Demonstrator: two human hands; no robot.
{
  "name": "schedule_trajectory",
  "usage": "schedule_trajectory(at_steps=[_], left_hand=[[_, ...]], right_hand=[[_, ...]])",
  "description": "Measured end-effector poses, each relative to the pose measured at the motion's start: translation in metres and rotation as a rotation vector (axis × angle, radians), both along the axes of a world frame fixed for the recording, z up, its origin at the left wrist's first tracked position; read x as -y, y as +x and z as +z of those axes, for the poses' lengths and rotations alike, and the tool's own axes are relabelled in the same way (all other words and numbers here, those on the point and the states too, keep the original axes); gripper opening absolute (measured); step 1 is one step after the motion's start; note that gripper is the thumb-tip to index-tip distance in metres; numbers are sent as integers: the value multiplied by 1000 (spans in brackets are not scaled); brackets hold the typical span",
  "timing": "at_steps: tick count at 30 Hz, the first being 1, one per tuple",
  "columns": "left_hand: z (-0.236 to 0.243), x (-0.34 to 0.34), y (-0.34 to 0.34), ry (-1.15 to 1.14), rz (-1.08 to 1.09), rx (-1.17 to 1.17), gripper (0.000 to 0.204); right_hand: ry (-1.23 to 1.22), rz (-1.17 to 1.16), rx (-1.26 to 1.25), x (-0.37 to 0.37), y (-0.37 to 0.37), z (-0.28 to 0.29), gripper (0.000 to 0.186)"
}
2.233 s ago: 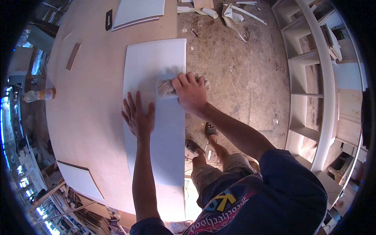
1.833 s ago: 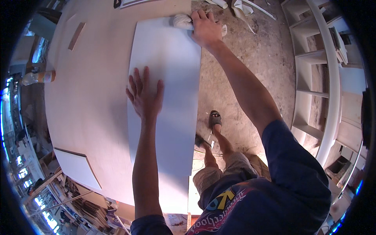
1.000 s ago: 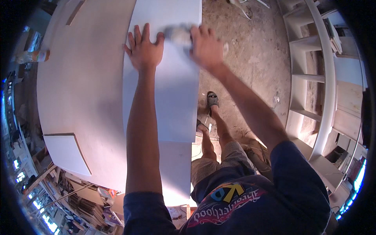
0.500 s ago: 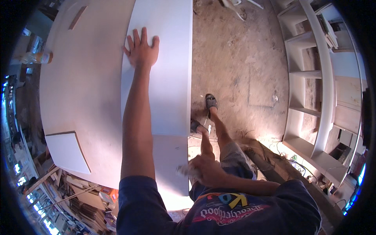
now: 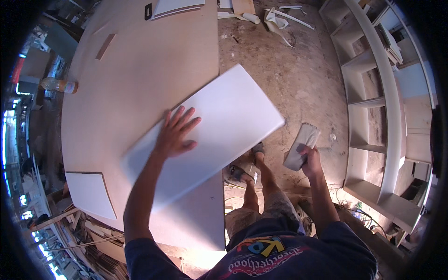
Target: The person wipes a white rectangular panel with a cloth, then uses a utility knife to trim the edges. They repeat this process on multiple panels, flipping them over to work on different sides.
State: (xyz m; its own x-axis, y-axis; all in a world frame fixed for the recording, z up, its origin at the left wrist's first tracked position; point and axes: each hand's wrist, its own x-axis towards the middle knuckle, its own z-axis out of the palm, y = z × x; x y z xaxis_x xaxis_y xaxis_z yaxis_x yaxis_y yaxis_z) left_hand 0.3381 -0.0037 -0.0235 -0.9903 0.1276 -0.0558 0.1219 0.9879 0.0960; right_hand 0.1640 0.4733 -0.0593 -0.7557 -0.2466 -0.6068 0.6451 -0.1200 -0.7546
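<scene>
A white rectangular panel [image 5: 228, 112] lies at a slant on the large tan worktable [image 5: 135, 70], its far right corner jutting past the table's right edge. My left hand [image 5: 176, 133] rests on the panel with the fingers spread. Off to the right, above the floor, my right hand [image 5: 311, 161] grips a flat grey-beige block [image 5: 303, 140] that looks wrapped in cloth or paper. The thumb lies across its face; the other fingers are mostly hidden behind it.
Stacked white boards [image 5: 177, 5], a thin brown strip [image 5: 106, 46] and a smaller white board [image 5: 91, 193] lie on the table. A bottle [image 5: 58, 85] is at its left edge. White scraps [image 5: 275, 21] litter the floor; a shelf frame [image 5: 366, 100] stands right.
The panel has turned from lying along the table's right edge to a slant. My left hand moved nearer with it. My right hand swung out from my body to the right, holding the block.
</scene>
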Motion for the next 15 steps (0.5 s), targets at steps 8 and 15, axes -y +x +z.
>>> schedule_trajectory(at_steps=[8, 15], left_hand=[[-4, -16, -82, -78, 607, 87, 62], [-17, 1, -98, -123, 738, 3, 62]], right_hand=[[600, 409, -1063, 53, 10, 35, 43], [843, 613, -1448, 148, 20, 31, 53]])
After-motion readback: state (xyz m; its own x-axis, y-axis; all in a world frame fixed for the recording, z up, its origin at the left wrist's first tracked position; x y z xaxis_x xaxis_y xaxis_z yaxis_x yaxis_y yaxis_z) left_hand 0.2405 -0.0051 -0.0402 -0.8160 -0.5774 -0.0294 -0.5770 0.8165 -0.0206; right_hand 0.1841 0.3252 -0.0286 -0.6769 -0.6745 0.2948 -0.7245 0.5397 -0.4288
